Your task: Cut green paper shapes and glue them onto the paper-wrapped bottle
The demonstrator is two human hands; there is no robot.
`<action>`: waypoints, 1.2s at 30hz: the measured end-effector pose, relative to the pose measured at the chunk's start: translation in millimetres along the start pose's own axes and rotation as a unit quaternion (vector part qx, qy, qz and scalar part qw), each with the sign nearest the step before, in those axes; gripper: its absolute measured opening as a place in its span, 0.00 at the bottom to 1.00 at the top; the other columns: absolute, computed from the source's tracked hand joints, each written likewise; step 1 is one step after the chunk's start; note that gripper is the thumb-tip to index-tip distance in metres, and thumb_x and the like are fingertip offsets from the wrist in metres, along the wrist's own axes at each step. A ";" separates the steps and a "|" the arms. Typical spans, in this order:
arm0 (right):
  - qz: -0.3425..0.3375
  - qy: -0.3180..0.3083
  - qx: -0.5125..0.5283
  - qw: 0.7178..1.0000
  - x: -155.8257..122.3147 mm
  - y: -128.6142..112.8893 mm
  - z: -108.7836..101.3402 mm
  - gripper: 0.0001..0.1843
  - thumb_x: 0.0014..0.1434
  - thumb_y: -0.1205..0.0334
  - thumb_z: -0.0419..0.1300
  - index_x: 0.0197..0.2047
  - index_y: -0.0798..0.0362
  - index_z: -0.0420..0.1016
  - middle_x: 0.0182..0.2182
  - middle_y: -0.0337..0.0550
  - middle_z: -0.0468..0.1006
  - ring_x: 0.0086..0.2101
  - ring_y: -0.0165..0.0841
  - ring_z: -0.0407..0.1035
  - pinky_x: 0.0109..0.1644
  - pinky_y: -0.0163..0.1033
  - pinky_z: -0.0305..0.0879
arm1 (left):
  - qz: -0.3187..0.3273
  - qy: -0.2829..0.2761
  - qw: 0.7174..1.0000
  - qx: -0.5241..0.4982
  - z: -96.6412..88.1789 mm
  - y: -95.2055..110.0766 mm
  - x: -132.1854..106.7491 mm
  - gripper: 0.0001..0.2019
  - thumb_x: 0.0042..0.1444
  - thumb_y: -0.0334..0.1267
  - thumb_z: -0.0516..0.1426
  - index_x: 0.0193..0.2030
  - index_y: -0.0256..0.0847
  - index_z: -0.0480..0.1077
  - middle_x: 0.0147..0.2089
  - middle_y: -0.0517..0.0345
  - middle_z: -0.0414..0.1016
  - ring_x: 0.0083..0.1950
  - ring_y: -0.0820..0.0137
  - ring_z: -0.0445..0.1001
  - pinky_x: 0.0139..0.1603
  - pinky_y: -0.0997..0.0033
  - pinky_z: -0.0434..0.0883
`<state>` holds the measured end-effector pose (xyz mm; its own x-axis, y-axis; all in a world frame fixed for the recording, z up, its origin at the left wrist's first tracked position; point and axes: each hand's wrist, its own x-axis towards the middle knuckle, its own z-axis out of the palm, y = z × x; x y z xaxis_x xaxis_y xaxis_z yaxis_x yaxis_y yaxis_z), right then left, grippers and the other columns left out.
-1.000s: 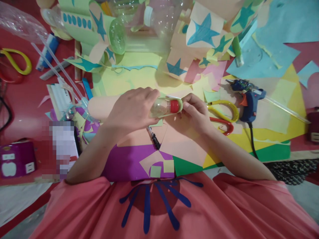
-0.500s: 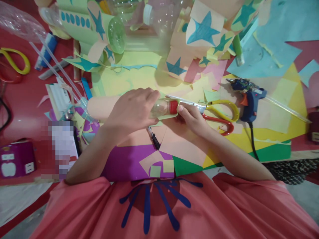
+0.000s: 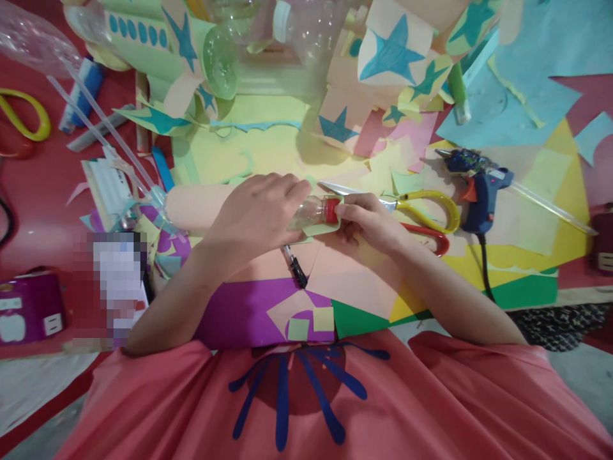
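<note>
A clear plastic bottle (image 3: 313, 211) with a red cap lies on its side, its body wrapped in pale peach paper (image 3: 194, 207). My left hand (image 3: 261, 211) is wrapped over the bottle from above, near its shoulder. At the cap end, my right hand (image 3: 366, 220) pinches a pale green piece of paper (image 3: 322, 229) that runs along the neck; part of this paper is hidden behind the bottle and fingers. Scissors (image 3: 426, 198) with yellow and red handles lie just behind and beside my right hand. In front of the bottle is a small black pen-like tool (image 3: 297, 271).
A blue glue gun (image 3: 480, 198) rests at the right, its cord running forward. Paper pieces with blue stars (image 3: 393, 54) and clear bottles (image 3: 309, 29) stand at the back. At left are a phone (image 3: 119, 281), a purple box (image 3: 31, 306) and second scissors (image 3: 26, 115).
My right hand has shifted slightly left and its lower fingers now show below the cap. The left hand keeps its hold on the bottle, which has barely moved.
</note>
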<state>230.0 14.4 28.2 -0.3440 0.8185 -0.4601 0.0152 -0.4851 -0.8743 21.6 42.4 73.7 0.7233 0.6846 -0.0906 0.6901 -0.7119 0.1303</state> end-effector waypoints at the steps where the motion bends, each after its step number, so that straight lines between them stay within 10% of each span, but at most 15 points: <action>1: 0.002 0.004 -0.002 1.000 -0.3 -1.0 0.8 0.18 0.51 0.50 0.64 0.21 0.49 0.64 0.13 0.33 0.67 0.13 0.24 0.59 0.15 0.31 0.54 | 0.000 -0.006 1.000 0.002 -0.7 0.4 0.6 0.15 0.63 0.40 0.61 0.55 0.38 0.70 0.51 0.47 0.81 0.54 0.55 0.80 0.52 0.62 0.73; 17: -0.087 0.065 -0.091 0.990 -7.4 2.6 -1.2 0.27 0.61 0.38 0.63 0.24 0.50 0.67 0.15 0.32 0.65 0.15 0.23 0.58 0.17 0.32 0.52 | -0.007 -0.015 1.000 -0.013 -2.6 -1.1 0.1 0.18 0.63 0.39 0.60 0.58 0.38 0.69 0.53 0.47 0.80 0.57 0.56 0.79 0.56 0.63 0.73; 21: -0.212 0.135 -0.101 0.962 -9.9 6.3 -7.5 0.15 0.66 0.47 0.61 0.38 0.50 0.75 0.24 0.34 0.73 0.18 0.24 0.64 0.20 0.32 0.59 | -0.018 -0.019 0.999 -0.039 -5.6 -1.0 0.6 0.18 0.61 0.39 0.62 0.57 0.40 0.70 0.53 0.48 0.81 0.57 0.56 0.79 0.56 0.62 0.73; 26: -0.283 0.058 -0.233 0.928 -9.9 6.3 -18.0 0.16 0.63 0.55 0.66 0.51 0.51 0.80 0.41 0.45 0.83 0.32 0.30 0.76 0.35 0.36 0.75 | -0.039 -0.052 0.998 -0.023 -11.0 -1.9 2.0 0.21 0.61 0.41 0.62 0.59 0.38 0.69 0.56 0.45 0.80 0.58 0.54 0.78 0.57 0.60 0.73; 36: -0.414 0.111 -0.406 0.807 -1.9 25.4 -16.4 0.22 0.71 0.51 0.59 0.62 0.53 0.74 0.34 0.42 0.78 0.30 0.31 0.72 0.36 0.38 0.72 | -0.047 -0.052 0.997 -0.032 -11.0 -1.3 2.7 0.20 0.60 0.37 0.63 0.58 0.37 0.69 0.55 0.45 0.80 0.59 0.54 0.79 0.59 0.60 0.73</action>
<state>246.4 5.6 4.4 -0.3775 0.8366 0.3969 0.5071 0.5454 -0.6674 22.4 46.9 84.1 0.6559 0.7256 -0.2079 0.7548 -0.6310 0.1791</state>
